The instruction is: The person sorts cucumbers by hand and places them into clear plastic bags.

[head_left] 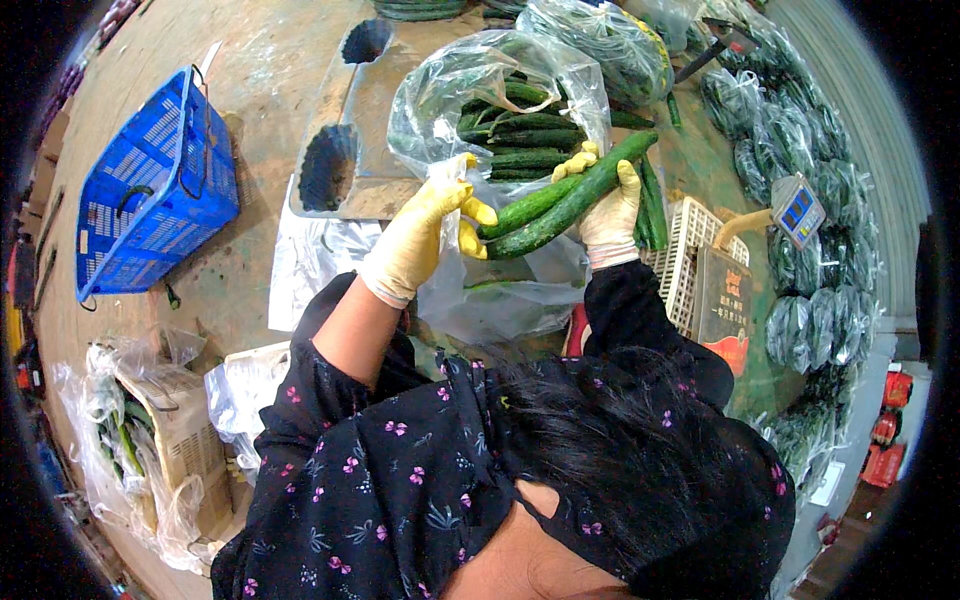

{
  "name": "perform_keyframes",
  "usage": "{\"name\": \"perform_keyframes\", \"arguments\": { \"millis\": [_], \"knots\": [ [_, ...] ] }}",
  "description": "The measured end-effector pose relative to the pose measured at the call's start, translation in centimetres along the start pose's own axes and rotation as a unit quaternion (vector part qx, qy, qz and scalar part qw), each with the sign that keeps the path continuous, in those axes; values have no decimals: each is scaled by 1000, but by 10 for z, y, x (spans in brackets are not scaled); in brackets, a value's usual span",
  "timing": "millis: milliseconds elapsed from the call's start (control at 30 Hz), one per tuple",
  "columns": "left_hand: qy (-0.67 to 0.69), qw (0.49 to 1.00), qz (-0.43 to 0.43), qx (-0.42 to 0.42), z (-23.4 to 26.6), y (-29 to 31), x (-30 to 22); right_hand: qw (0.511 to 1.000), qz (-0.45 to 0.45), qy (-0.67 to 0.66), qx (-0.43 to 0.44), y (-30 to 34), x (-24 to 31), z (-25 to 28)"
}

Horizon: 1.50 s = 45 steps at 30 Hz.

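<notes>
Two green cucumbers (pixel 560 212) lie side by side in my right hand (pixel 612 212), whose gloved fingers are closed round their right-hand part. They slant up to the right. My left hand (pixel 432 225), in a cream glove with yellow fingertips, is at their left ends. Its fingers are apart and seem to touch the tips. Just beyond my hands, a clear plastic bag (pixel 425 100) stands wide at the mouth, with stacked cucumbers (pixel 535 138) inside. More loose cucumbers (pixel 652 205) lie right of my right hand.
A blue crate (pixel 205 150) stands at the left. At the right are a white basket (pixel 690 240), a cardboard box (pixel 722 300), a scale display (pixel 797 210) and rows of bagged cucumbers (pixel 790 130). A bag-lined crate (pixel 185 440) sits lower left.
</notes>
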<state>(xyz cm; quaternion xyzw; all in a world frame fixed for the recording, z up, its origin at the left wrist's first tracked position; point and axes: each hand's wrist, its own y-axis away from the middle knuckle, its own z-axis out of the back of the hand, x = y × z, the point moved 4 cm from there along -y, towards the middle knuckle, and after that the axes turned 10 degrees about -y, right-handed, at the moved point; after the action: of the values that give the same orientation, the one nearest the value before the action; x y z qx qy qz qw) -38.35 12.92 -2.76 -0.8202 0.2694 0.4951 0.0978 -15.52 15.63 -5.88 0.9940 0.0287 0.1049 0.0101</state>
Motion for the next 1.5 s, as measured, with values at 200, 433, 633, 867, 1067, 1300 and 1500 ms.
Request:
{"name": "perform_keyframes", "arguments": {
  "millis": [200, 433, 633, 867, 1067, 1300, 1500],
  "knots": [
    [-122, 992, -15, -39, 5, -10, 12, 994, -94, 48, 2, 0, -19, -20],
    [-68, 997, 3, 42, -11, -14, 21, 842, -89, 508, 157, -10, -89, -79],
    [145, 985, 2, -91, 16, -10, 22, 787, -116, 579, 180, 14, -72, -68],
    [167, 978, 21, -121, 18, -14, 29, 889, -251, 379, 62, 46, -68, -39],
    [170, 976, 23, -136, 17, -12, 25, 886, -239, 396, 43, 51, -71, -44],
    [139, 981, 23, -134, 25, -15, 29, 771, -152, 618, 15, 54, -78, -50],
    [90, 981, 29, -168, 22, -11, 29, 782, -186, 594, -23, 44, -78, -36]
  ]
}}
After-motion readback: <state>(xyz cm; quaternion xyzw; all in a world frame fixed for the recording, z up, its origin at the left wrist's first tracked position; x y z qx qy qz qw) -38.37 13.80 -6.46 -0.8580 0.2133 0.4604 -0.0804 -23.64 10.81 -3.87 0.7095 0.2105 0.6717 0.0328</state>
